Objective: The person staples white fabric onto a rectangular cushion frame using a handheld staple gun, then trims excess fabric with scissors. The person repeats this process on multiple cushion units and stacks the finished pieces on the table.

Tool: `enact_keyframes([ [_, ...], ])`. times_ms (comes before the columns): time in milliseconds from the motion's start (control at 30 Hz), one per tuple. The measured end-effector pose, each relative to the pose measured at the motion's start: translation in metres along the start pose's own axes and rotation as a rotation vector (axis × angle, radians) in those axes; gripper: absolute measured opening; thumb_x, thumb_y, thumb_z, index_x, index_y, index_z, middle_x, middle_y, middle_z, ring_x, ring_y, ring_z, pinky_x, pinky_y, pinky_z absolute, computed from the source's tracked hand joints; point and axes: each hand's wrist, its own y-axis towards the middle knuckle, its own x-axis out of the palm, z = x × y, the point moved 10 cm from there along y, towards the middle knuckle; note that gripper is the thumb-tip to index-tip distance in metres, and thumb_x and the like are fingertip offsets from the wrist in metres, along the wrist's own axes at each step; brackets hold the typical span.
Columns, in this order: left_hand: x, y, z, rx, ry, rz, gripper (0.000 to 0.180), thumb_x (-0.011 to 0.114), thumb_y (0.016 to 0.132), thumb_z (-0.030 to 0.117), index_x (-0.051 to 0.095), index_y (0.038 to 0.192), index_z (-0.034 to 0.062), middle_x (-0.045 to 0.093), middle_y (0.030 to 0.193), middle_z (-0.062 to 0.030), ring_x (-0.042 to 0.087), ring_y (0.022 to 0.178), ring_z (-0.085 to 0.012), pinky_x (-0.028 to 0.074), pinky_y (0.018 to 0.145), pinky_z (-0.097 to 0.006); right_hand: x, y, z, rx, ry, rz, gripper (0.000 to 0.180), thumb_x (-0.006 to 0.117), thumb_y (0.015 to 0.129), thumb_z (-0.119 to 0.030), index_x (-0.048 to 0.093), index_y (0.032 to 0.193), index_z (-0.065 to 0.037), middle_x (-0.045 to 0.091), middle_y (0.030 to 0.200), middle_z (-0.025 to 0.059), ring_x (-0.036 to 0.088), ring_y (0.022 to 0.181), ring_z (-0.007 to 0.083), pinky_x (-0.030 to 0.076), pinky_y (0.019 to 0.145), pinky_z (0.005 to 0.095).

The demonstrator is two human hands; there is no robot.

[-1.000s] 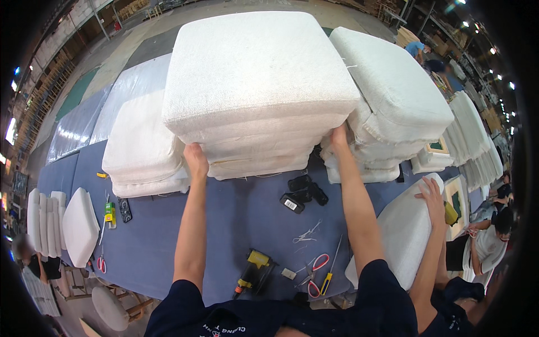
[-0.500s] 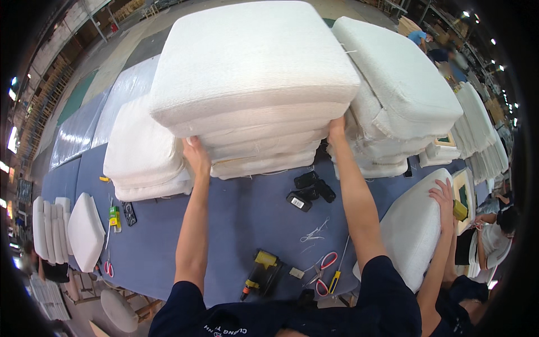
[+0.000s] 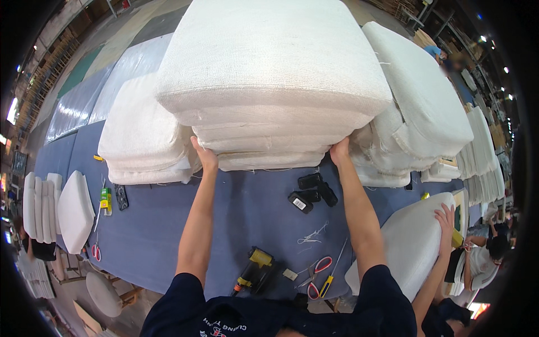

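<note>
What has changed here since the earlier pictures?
The stack of white cushions appears turned slightly, its right front corner swung nearer; the right hand has drawn nearer with it. The view also shifted. No grasp or release shows: that hand and the left hand stay at the stack's sides. The black pieces and yellow-and-black tool remain on the blue table.

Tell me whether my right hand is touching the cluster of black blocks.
Apart: the head view shows blue tabletop between the right hand, at the side of the middle cushion stack, and the black blocks.
</note>
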Motion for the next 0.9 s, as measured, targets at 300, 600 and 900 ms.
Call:
enact_keyframes([
  [300,-0.008,0.007,0.024,-0.110,0.274,0.149,0.089,0.016,0.117,0.061,0.055,0.147,-0.0127,0.065,0.142,-0.0322,0.061,0.134,-0.0432,0.040,0.117,-0.048,0.002,-0.010,0.011,-0.114,-0.033,0.295,0.070,0.040,0.115,-0.053,0.034,0.169,-0.010,0.044,0.170,0.0081,0.041,0.155,0.0261,0.033,0.126,0.0412],
  [600,0.002,-0.002,-0.015,-0.168,-0.124,-0.208,0.080,0.023,0.117,0.060,0.012,0.175,0.0053,0.029,0.177,-0.0181,0.030,0.162,-0.0341,0.022,0.133,-0.043,-0.011,0.006,0.014,-0.074,0.022,0.287,0.068,0.043,0.114,-0.054,0.036,0.168,-0.013,0.048,0.167,0.0080,0.047,0.151,0.0263,0.039,0.123,0.0443],
  [900,-0.007,-0.019,0.019,-0.174,-0.090,-0.311,0.087,0.019,0.113,0.072,0.010,0.176,0.0116,0.017,0.182,-0.0129,0.014,0.168,-0.0281,0.016,0.135,-0.045,0.011,-0.039,0.014,-0.070,-0.074,0.118,0.080,0.030,0.114,-0.066,0.022,0.175,-0.015,0.031,0.178,0.0065,0.026,0.165,0.0256,0.025,0.133,0.0420],
])
